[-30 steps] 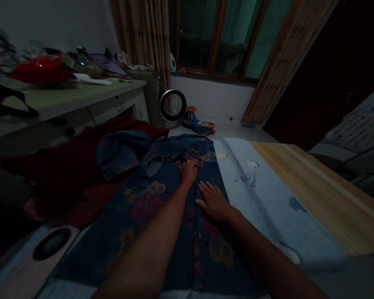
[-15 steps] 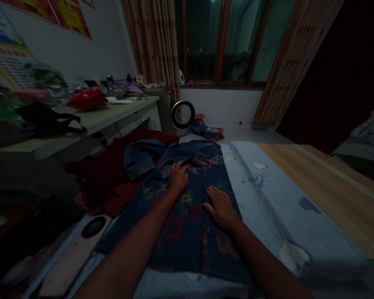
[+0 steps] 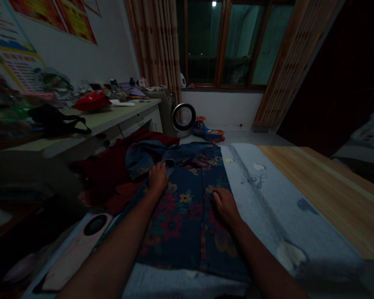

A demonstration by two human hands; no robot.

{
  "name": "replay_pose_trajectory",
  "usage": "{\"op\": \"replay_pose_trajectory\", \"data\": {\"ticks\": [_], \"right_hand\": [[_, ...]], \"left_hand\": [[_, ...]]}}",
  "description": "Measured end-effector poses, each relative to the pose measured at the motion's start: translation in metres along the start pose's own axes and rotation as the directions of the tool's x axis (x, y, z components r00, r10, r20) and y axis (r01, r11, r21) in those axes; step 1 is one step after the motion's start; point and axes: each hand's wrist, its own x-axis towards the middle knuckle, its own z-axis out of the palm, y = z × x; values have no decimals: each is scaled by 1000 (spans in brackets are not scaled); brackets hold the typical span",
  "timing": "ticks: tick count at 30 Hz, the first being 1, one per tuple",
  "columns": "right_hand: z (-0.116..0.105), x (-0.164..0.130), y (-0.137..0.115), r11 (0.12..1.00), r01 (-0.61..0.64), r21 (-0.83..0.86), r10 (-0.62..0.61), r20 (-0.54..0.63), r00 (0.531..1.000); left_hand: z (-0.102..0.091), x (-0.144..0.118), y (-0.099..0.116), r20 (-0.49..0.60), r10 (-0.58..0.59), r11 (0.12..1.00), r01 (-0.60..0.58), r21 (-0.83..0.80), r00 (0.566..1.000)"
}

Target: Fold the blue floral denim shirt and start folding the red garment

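Fingers of left hand (image 3: 158, 177) curled on shirt (image 3: 187, 207) near shoulder, just below collar (image 3: 171, 160); whether cloth is pinched cannot be told. Right hand (image 3: 226, 205) laid on front of shirt, fingers bent, seemingly pressing cloth flat. Shirt spread face up on grey sheet (image 3: 268, 195), sleeve (image 3: 140, 158) bunched over red cloth (image 3: 112, 174). Wooden board (image 3: 330, 187) bare at right.

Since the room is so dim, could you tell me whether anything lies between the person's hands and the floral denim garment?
Nothing visible does. The left hand and the right hand both rest directly on the floral denim garment.
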Motion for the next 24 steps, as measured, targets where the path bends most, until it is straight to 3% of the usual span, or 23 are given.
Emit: {"op": "replay_pose_trajectory", "data": {"ticks": [5, 9, 13, 17, 20, 24], "right_hand": [[-3, 2, -2, 998, -51, 41, 51, 8, 999], [-4, 3, -2, 995, -82, 59, 81, 12, 997], [-6, 3, -2, 990, -103, 93, 105, -17, 994], [-10, 2, -2, 961, -148, 234, 162, -42, 986], [-9, 4, 3, 863, -226, 452, 266, -25, 964], [-3, 7, 11, 556, -295, 777, 373, 84, 924]], "left_hand": [[-13, -2, 18, -193, 19, 985, -51, -164, 981], [-22, -7, 37, -327, 3, 921, -131, -368, 945], [-34, -20, 60, -335, 104, 828, -268, -493, 937], [-43, -42, 81, -307, 205, 717, -356, -599, 929], [-46, -59, 94, -259, 290, 663, -389, -640, 921], [-48, -76, 105, -252, 468, 590, -512, -625, 847]]}}
